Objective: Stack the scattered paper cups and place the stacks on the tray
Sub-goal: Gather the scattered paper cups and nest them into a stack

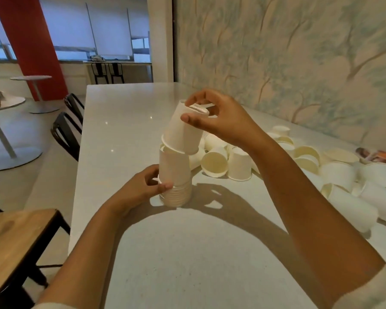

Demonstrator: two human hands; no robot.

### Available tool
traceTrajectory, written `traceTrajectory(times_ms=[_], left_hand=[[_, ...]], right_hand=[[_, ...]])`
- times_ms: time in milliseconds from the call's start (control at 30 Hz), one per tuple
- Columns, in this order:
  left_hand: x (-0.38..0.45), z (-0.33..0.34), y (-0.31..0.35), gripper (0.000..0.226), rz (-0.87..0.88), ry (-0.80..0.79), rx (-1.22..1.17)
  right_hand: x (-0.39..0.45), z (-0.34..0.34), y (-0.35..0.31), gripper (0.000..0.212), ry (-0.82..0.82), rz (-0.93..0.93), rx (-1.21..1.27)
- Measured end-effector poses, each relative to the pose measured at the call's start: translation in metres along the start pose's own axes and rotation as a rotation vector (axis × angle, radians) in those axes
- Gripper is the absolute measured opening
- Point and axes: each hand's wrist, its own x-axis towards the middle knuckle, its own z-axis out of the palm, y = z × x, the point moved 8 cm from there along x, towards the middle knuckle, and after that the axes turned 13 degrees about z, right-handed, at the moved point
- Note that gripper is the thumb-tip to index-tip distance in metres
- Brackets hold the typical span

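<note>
A stack of upside-down white paper cups (176, 181) stands on the white table (187, 253) in the middle of the view. My left hand (143, 186) grips the stack low on its left side. My right hand (218, 117) holds a single upside-down paper cup (181, 132) by its base, tilted, with its rim resting over the top of the stack. Several loose paper cups (239, 163) lie scattered to the right along the wall, some on their sides. No tray is clearly visible.
A patterned wall (299, 63) borders the table on the right. An orange and white item (379, 156) lies at the far right behind the cups. Black chairs (69, 130) and a wooden stool (16, 237) stand at the table's left edge.
</note>
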Motion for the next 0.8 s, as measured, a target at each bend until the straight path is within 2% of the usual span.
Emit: traceTrajectory(times_ms=[100,267,367,467,567,633,700,800], left_hand=[[0.003,0.0,0.003,0.062,0.042,-0.029,0.106],[-0.001,0.003,0.011,0.091,0.076,-0.061,0.163],[0.0,0.005,0.015,0.099,0.106,-0.084,0.235],[-0.001,0.008,0.015,0.099,0.1,-0.103,0.273],[-0.003,0.011,0.015,0.092,0.09,-0.134,0.27],[-0.003,0.012,0.014,0.088,0.09,-0.155,0.265],[-0.003,0.012,0.012,0.086,0.087,-0.165,0.266],[-0.002,0.012,0.01,0.082,0.088,-0.154,0.254]], right_hand=[[-0.001,0.011,0.006,0.038,-0.089,0.001,-0.137],[-0.002,0.029,0.006,0.04,-0.145,-0.038,-0.245],[-0.005,0.042,0.007,0.038,-0.215,-0.068,-0.311],[-0.008,0.061,0.018,0.042,-0.326,-0.035,-0.404],[-0.007,0.055,0.018,0.039,-0.396,-0.023,-0.398],[-0.001,0.034,0.02,0.036,-0.341,0.007,-0.337],[0.01,0.01,0.034,0.036,-0.201,0.065,-0.315],[0.021,-0.007,0.066,0.037,-0.059,0.174,-0.458]])
